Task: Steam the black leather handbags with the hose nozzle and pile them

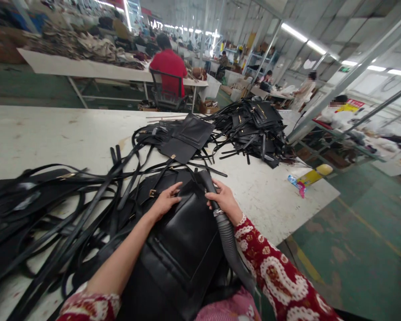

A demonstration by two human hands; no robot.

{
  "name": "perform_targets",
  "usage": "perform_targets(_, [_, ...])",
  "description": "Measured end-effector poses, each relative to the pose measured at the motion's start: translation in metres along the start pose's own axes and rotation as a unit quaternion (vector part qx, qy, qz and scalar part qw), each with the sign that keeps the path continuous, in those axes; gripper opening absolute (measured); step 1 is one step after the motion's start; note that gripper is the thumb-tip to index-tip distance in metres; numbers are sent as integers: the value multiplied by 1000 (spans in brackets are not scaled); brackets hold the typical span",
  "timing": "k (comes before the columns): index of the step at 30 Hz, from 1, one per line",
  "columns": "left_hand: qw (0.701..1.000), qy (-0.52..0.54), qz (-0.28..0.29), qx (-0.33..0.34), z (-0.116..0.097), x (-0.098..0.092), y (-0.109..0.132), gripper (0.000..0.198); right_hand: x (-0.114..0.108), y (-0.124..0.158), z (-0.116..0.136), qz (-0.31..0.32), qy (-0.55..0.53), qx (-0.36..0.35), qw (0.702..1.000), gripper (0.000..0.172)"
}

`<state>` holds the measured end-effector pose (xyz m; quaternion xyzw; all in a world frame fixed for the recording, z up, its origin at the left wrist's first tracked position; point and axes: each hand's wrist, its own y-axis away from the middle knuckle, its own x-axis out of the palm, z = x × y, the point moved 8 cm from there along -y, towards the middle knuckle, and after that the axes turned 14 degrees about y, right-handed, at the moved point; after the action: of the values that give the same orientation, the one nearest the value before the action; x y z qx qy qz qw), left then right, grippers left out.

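Observation:
My right hand (224,201) is wrapped round the black nozzle (205,182) of a grey ribbed hose (227,238), which runs down toward my body. Under both hands lies a black leather bag piece (187,227) with a stitched pocket panel. My left hand (167,201) rests at the left of that panel, fingers stretched out and apart, holding nothing I can see. Close to it is a gold buckle (153,193) on a black strap. The nozzle's mouth is over the far edge of the bag piece; its opening is turned away from me.
Tangled black straps (103,200) and more bag pieces spread to the left. Farther back on the white table (263,200) lie a black bag piece (190,133) and a heaped pile of bags (254,129). A yellow cylinder (314,174) stands out near the right edge. A person in red (169,67) sits beyond.

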<state>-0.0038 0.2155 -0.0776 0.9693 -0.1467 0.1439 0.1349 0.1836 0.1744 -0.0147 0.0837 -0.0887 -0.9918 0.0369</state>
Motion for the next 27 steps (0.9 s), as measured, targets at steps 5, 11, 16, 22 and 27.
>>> perform_targets(5, [982,-140,-96,-79,-11,-85,83,70,1,52,15,55,21,3,998,73])
perform_targets(11, [972,-147,-164,-85,14,-116,187,47,41,125,-1,222,21,71,972,72])
perform_targets(16, [945,-169,-279,-9,25,-108,206,42,70,148,-10,318,2,114,941,70])
perform_targets(22, [950,15,-312,-25,39,-104,199,43,101,134,6,352,-11,91,932,70])
perform_targets(27, [958,108,-265,-36,38,-95,194,42,146,111,7,377,-15,63,924,71])
